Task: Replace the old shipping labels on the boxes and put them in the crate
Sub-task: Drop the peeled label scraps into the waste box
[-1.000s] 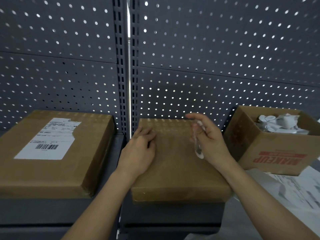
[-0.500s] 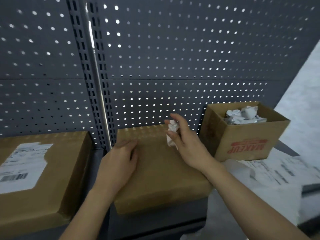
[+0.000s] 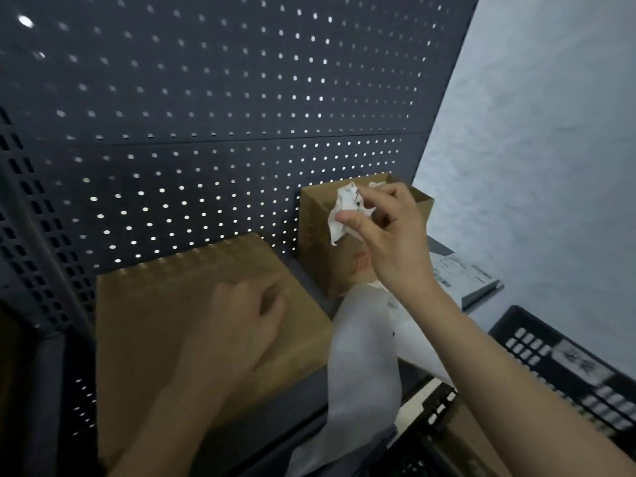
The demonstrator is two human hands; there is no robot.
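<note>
Right hand (image 3: 395, 242) has travelled from above the flat box (image 3: 155, 304) to the open carton (image 3: 315, 228), taking the crumpled label (image 3: 344, 208) with it. The camera has swung right, so the second labelled box at far left is out of frame.

Head view, 1 camera:
- Right hand, upper centre-right: grip narrow, thumb and fingertips pinching the crumpled label. The wad sits at the carton's open mouth, level with its near rim. Cannot tell whether it touches the cardboard.
- Open carton: brown, upright against the pegboard (image 3: 206, 115), just right of the flat box. More white scraps show inside, mostly hidden by the hand.
- Left hand (image 3: 237, 328), lower centre, motion-blurred: rests on top of the flat box, fingers loosely bent, grip holding nothing.
- Flat box: lying on the dark shelf (image 3: 306, 273), top face bare brown, back edge near the pegboard.
- White paper strip (image 3: 361, 356): hangs over the shelf's front edge, between the flat box and the right forearm.
- Label sheets (image 3: 461, 270): printed, flat on the shelf right of the carton, partly behind the right wrist.
- Crate (image 3: 564, 366): black, slotted, lower right, below shelf level. Brown cardboard shows beside its near rim at bottom centre-right; cannot tell if it is inside.
- Pale wall (image 3: 533, 132) fills the upper right.
</note>
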